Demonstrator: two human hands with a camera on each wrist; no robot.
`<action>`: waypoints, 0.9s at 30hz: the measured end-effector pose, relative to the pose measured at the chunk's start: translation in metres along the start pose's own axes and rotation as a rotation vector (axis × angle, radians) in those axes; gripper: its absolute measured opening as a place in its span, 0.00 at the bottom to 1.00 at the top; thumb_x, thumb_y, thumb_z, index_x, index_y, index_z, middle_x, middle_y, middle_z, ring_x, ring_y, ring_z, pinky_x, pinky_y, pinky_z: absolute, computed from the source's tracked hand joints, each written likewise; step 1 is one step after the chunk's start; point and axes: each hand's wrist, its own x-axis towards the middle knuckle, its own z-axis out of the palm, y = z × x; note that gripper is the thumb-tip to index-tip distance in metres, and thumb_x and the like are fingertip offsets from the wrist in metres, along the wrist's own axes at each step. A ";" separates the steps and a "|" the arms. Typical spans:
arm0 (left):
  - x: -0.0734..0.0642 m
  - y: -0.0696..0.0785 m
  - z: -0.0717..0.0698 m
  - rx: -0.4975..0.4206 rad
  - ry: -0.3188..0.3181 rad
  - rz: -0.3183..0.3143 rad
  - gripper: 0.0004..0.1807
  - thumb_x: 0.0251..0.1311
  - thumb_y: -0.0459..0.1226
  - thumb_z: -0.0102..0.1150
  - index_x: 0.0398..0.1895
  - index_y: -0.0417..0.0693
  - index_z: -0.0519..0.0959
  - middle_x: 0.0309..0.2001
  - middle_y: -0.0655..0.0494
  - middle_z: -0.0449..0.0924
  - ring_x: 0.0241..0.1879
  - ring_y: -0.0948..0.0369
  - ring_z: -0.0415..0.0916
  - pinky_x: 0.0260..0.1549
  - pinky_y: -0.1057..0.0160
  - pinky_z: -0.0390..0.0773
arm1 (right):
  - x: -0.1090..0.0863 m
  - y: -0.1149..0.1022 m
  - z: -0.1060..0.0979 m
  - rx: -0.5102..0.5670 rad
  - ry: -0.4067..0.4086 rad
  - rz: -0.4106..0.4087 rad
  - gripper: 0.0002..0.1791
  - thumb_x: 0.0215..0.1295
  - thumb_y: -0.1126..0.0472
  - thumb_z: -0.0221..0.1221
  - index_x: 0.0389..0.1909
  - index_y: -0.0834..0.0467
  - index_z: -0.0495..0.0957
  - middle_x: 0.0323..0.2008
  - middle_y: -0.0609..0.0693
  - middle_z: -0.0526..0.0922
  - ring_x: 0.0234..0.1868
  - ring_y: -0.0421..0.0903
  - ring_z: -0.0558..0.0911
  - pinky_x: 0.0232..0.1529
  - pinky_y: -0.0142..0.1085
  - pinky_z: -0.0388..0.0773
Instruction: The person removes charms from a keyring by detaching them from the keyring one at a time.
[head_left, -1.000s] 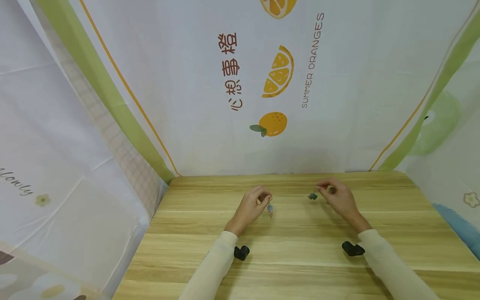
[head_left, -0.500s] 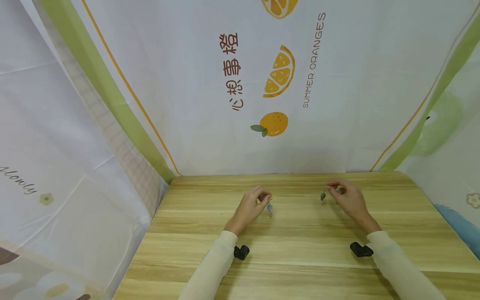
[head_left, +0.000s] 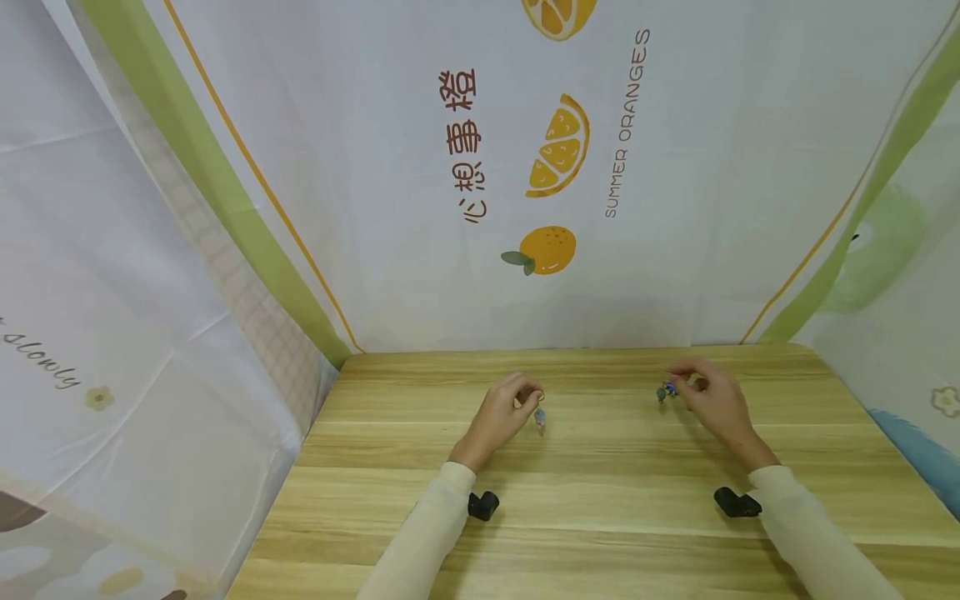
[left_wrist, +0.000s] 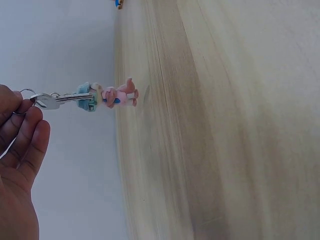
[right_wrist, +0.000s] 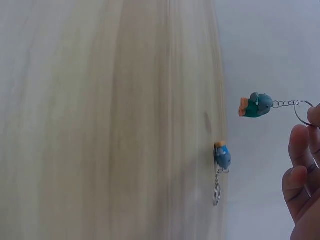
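Note:
My left hand [head_left: 501, 414] pinches a metal ring with a silver key [left_wrist: 50, 101] and a keychain figurine [left_wrist: 117, 96] on it. This figurine has a teal hat and pink clothes and hangs above the wooden table. On the right, my right hand [head_left: 712, 404] pinches the ring of another keychain [right_wrist: 256, 105], a grey-headed figurine in green with orange feet, dangling from a short chain. Beneath that hand a third keychain [right_wrist: 222, 156], grey-headed and dressed in blue, lies on the tabletop with its ring beside it; in the head view the hand partly hides it.
The wooden table [head_left: 585, 517] reaches back to a white cloth [head_left: 375, 208] printed with oranges and lettering. More printed cloth hangs at left and right. Dark wrist devices [head_left: 483, 505] stick out from both sleeves.
My right hand has moved to the right, carrying the green figurine keychain with it. That figurine has turned as it hangs. The left hand stays in place.

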 end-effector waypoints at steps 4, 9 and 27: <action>0.000 0.001 0.000 -0.001 -0.002 -0.008 0.05 0.77 0.33 0.61 0.48 0.42 0.85 0.42 0.52 0.86 0.39 0.61 0.83 0.37 0.71 0.83 | -0.003 0.004 -0.004 -0.005 0.016 -0.020 0.07 0.75 0.68 0.63 0.49 0.63 0.85 0.40 0.54 0.83 0.18 0.40 0.79 0.19 0.28 0.75; 0.000 0.000 0.000 -0.008 -0.013 -0.022 0.06 0.77 0.33 0.60 0.48 0.41 0.85 0.43 0.52 0.86 0.39 0.61 0.83 0.37 0.70 0.83 | -0.006 0.012 -0.007 -0.008 0.019 -0.032 0.07 0.74 0.69 0.64 0.49 0.64 0.85 0.40 0.56 0.85 0.19 0.42 0.81 0.20 0.27 0.76; 0.000 -0.001 0.001 -0.004 0.001 0.011 0.05 0.76 0.32 0.61 0.47 0.41 0.85 0.42 0.52 0.86 0.38 0.61 0.83 0.37 0.71 0.83 | -0.014 0.028 -0.019 -0.120 0.025 0.048 0.06 0.73 0.68 0.63 0.46 0.61 0.87 0.42 0.56 0.85 0.33 0.23 0.74 0.33 0.20 0.73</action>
